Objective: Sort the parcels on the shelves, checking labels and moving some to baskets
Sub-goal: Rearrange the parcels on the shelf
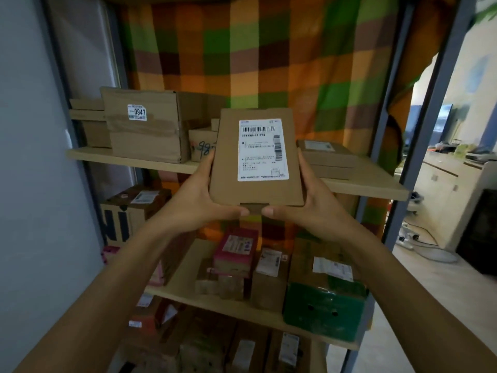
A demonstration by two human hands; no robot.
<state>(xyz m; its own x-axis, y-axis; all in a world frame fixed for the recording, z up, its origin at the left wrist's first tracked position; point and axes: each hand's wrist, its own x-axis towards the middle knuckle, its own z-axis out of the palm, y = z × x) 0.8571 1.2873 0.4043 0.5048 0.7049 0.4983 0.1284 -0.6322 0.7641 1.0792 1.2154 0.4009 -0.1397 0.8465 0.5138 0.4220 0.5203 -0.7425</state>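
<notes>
"Cardboard parcel (pixel 255 189), centre: how is it held?" asks the student.

"By both hands at once," the tutor replies. "The left hand (pixel 197 196) takes the lower left edge and the right hand (pixel 313 201) the lower right. Each grip is closed round the parcel, with fingers behind and thumbs on the near short edge, the thumb tips almost meeting at the flap. Neither hand is nearer. The parcel lies between them and rises above them."

"And its long axis?"

"Near upright, tilted away at the top, so the white label (pixel 263 149) faces the viewer. The parcel is off the shelves, in the air just in front of the upper shelf (pixel 94 154). Judged step: label check, sort not yet decided."

"Where would it go next?"

"Either onto a shelf, straight ahead along that long axis, or into a basket. No basket shows, so its direction cannot be told."

"Counts?"

"One parcel in hand, one label on its face, two hands. Two shelf boards are plain, the upper shelf and the middle shelf (pixel 228 309), with more parcels below. On the upper shelf there is one large box (pixel 145 141) with a 0947 sticker (pixel 137 112), one small box (pixel 200 144) with handwriting, and flat boxes stacked at each end, number unclear. One green box (pixel 322 308) stands on the middle shelf, at right."
</notes>
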